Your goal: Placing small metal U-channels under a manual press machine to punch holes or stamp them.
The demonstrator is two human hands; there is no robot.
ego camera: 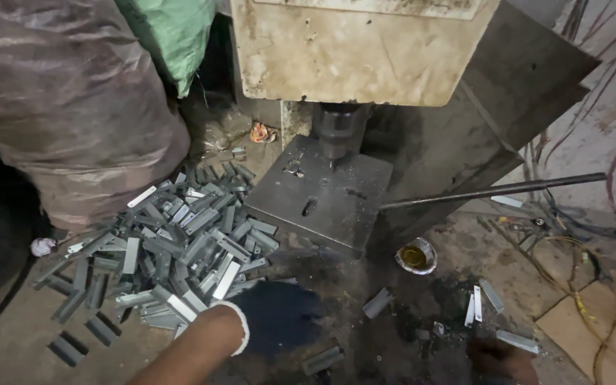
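Grey folded sheet-metal pieces (172, 249) lie heaped beside the press plate (320, 194); left dark-gloved hand (276, 317) hovers between, grip unclear; right hand (497, 360) likewise.

A worn cream-painted press housing (365, 50) is seen at twelve o'clock, with a steel ram (338, 132) beneath it. A long dark metal lever rod (493, 191) is extended toward three o'clock. A small round tin of yellow oil (416, 256) is set at centre. A bulging grey plastic sack (65, 100) is seen at ten o'clock.

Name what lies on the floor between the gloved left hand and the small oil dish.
In the head view, one loose grey metal strip lies on oily floor between left hand and oil dish.
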